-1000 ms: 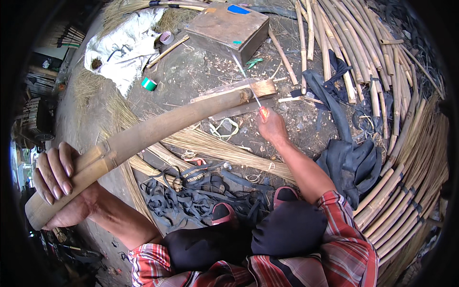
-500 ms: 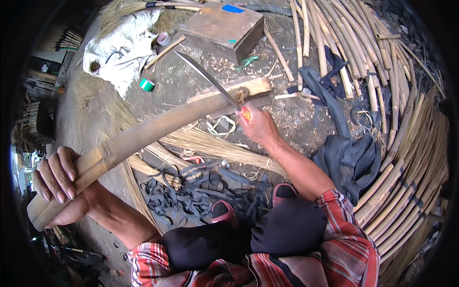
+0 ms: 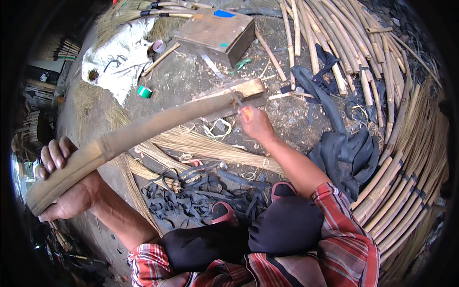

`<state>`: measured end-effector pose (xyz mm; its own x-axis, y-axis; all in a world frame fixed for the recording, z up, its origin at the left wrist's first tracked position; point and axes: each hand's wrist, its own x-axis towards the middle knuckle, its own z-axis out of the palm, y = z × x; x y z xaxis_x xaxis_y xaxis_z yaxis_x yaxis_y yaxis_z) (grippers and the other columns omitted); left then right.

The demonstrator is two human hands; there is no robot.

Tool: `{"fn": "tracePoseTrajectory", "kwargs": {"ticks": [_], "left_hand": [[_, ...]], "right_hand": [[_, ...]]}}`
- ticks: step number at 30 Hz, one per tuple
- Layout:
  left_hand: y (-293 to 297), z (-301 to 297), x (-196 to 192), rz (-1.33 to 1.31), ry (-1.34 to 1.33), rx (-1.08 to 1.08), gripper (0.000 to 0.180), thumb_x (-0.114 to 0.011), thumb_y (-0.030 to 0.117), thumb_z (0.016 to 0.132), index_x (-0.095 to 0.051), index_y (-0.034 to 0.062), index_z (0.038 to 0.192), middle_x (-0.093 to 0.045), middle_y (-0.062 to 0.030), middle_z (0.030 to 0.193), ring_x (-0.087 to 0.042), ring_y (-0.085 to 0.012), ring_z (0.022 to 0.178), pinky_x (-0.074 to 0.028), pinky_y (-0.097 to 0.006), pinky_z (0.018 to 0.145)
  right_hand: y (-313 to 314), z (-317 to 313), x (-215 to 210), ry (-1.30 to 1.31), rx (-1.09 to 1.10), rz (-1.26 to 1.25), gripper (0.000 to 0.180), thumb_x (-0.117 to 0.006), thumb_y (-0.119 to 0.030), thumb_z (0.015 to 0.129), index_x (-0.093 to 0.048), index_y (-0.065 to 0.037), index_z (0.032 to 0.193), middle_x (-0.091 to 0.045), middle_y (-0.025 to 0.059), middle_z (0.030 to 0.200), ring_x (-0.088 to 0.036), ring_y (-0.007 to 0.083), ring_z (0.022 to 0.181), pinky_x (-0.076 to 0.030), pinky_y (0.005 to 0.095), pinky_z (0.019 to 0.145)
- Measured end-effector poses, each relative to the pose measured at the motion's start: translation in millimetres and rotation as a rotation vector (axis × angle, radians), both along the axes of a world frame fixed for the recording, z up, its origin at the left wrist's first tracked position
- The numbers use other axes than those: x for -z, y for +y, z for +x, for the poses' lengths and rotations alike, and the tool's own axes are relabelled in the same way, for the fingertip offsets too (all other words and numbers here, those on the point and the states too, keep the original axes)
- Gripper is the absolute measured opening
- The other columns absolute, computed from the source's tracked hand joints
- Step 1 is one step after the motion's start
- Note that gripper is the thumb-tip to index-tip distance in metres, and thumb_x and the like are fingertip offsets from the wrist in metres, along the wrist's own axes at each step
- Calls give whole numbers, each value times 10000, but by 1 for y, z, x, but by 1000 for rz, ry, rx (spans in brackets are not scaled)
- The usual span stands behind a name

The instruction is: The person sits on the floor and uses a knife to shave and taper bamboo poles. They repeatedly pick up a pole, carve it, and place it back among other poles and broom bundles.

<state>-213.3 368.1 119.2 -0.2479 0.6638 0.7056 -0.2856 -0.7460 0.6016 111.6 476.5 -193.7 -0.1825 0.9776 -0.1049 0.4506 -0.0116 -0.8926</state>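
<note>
The left hand (image 3: 80, 195) wraps partway round the thick bamboo length (image 3: 165, 126); the right hand (image 3: 260, 126) is clenched around an orange knife handle (image 3: 246, 113).

Floor (image 3: 177, 81): grey, gritty, strewn with pale wood chips (image 3: 282, 119). Flat wooden box (image 3: 215, 31) at the far side. Left of it, a crumpled white sack (image 3: 119, 57), a short stick (image 3: 161, 59) at its edge, a green tape roll (image 3: 144, 91) near. Mid-floor, bundles of thin straw (image 3: 210, 149). Nearer, a tangle of black strips (image 3: 191, 203). Right, dark sheeting (image 3: 346, 158) in a heap; beyond, many bamboo poles (image 3: 356, 45).
</note>
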Motion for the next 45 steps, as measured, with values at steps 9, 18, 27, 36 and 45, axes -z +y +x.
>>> {"fn": "tracePoseTrajectory", "kwargs": {"ticks": [9, 18, 27, 36, 45], "left_hand": [[-2, -9, 3, 49, -45, -114, 970, -664, 1000, 507, -581, 98, 852, -498, -45, 814, -486, -191, 734, -398, -329, 691], [-6, 10, 2, 26, -97, -175, 1037, -470, 1032, 658, -552, 56, 997, -508, -77, 891, -487, -227, 841, -434, -404, 792], [-1, -11, 9, 68, -8, 2, 1028, -529, 1045, 587, -545, 69, 908, -497, -51, 833, -471, -200, 774, -423, -362, 750], [-4, 6, 4, 15, -130, -166, 984, -368, 1030, 715, -574, 82, 879, -489, -62, 834, -473, -213, 737, -419, -377, 763], [2, -2, 6, 0, -88, -4, 943, -424, 1022, 698, -557, 96, 816, -496, -24, 734, -472, -176, 679, -383, -341, 686]], "right_hand": [[0, -6, -3, -33, -59, 56, 251, -655, -301, 992, -630, -52, 1011, -691, 196, 772, -707, 382, 712, -531, 484, 636], [0, -3, 7, -91, -51, 48, 241, -660, -306, 992, -628, -68, 1014, -717, 162, 823, -724, 288, 724, -548, 445, 645], [1, 4, 1, -104, -2, -102, 245, -636, -296, 996, -644, -59, 1057, -715, 192, 837, -731, 315, 775, -553, 439, 663], [12, 0, -1, -128, 32, -180, 262, -595, -323, 1019, -642, -66, 1012, -666, 145, 828, -676, 280, 731, -541, 450, 692], [9, 5, 10, -70, 64, -36, 267, -671, -294, 965, -627, -31, 980, -704, 243, 826, -719, 419, 802, -533, 505, 699]]}}
